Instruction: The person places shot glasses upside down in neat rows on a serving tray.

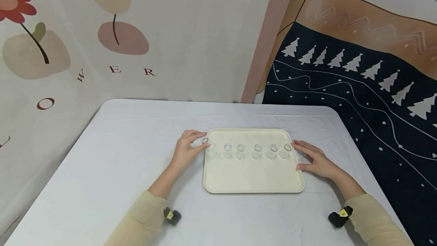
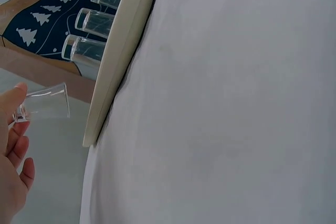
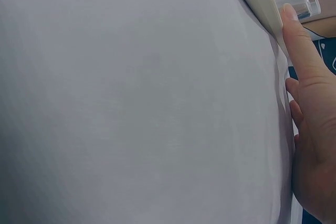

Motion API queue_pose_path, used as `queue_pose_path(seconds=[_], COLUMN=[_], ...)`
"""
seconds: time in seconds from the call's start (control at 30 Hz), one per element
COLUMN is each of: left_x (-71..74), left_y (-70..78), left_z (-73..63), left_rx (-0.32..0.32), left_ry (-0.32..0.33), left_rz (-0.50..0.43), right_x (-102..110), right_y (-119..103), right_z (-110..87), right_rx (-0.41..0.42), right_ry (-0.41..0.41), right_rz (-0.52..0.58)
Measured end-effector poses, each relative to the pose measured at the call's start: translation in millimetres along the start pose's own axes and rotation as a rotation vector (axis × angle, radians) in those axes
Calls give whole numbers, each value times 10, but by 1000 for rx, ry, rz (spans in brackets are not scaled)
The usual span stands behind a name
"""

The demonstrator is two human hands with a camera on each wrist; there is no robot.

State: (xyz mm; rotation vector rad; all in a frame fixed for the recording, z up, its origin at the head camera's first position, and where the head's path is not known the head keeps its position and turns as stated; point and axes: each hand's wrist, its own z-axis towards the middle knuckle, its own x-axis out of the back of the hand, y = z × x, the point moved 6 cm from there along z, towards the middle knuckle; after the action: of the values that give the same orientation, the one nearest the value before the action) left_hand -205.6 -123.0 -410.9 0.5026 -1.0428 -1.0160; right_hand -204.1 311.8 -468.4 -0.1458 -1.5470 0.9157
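Note:
Near the left rim of the cream tray (image 1: 254, 177), my left hand (image 1: 187, 149) pinches a small clear drinking glass (image 2: 47, 103) between thumb and fingers. The fingers hold its thick base, while the wider mouth points down toward the tray. Several similar clear glasses (image 1: 257, 152) stand in a row across the tray's upper half. At the tray's right side, my right hand (image 1: 315, 160) has its fingers extended. Its fingertips are right at the tray's rim, beside the rightmost glass (image 3: 299, 3); the thumb lies lower along the same edge.
A white cloth (image 1: 129, 155) covers the table, which reaches the walls behind. A cream wall hanging (image 1: 191, 48) with flowers is at the left, a dark one (image 1: 317, 86) with white trees at the right. Small black cameras (image 1: 172, 216) sit on both wrists.

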Motion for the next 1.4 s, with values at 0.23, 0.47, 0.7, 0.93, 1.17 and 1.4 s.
queue_pose_path(seconds=[0.23,0.47,0.7,0.93,1.17,1.4], left_x=[-121,-228,-288,-318,-334,-343], left_y=[13,32,22,4,-12,-21], left_z=[-2,-19,-34,-46,-61,-65], left_rx=[32,42,37,55,63,56], left_ry=[-54,-108,-137,-175,-200,-191], left_rz=[-28,-46,-22,3,17,29], right_x=[1,-7,-5,-19,-12,-14], right_y=[4,23,13,37,37,42], right_z=[7,7,15,12,14,9], right_rx=[-13,-5,-13,-29,-30,-24], right_ry=[-10,-8,-12,-27,-27,-19], right_rz=[4,-5,-5,3,1,0])
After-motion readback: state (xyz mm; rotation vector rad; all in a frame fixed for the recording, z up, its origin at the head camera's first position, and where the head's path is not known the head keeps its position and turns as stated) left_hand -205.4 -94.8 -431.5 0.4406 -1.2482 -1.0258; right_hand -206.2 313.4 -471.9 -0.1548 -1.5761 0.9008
